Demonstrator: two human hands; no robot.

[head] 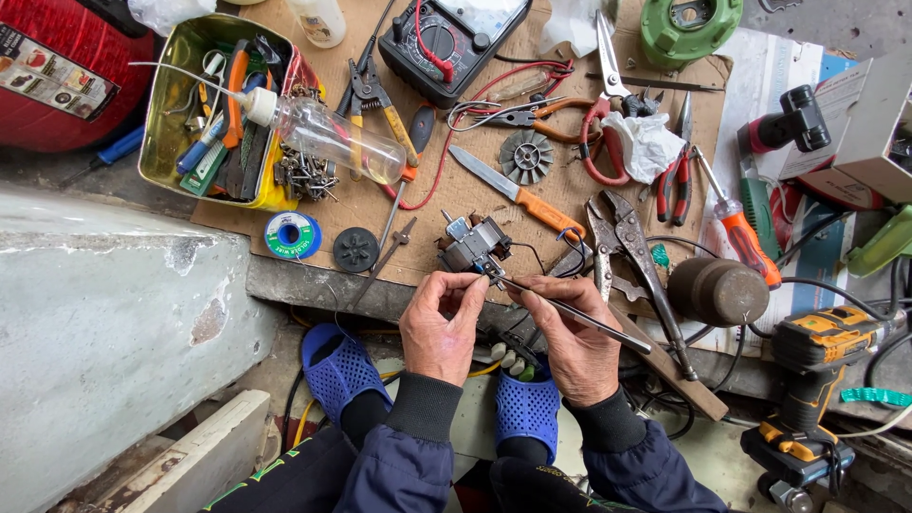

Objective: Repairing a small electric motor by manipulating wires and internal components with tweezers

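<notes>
Pinching near a small motor (472,245) at the centre of the frame, my left hand (440,328) has its fingers closed, seemingly on a thin wire, though I cannot be sure. My right hand (573,344) grips a slim metal tool (570,312), its tip touching the motor. An orange-handled knife (518,194) lies just above on the cardboard (275,223).

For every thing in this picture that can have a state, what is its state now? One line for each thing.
left hand: fingers pinched at the small motor's edge
right hand: gripping a thin metal tool
thin metal tool: tip against the small motor
small motor: resting on the cardboard, wires attached
tin box: open, full of tools
plastic bottle: lying on its side
scissors: shut
locking pliers: open
</notes>
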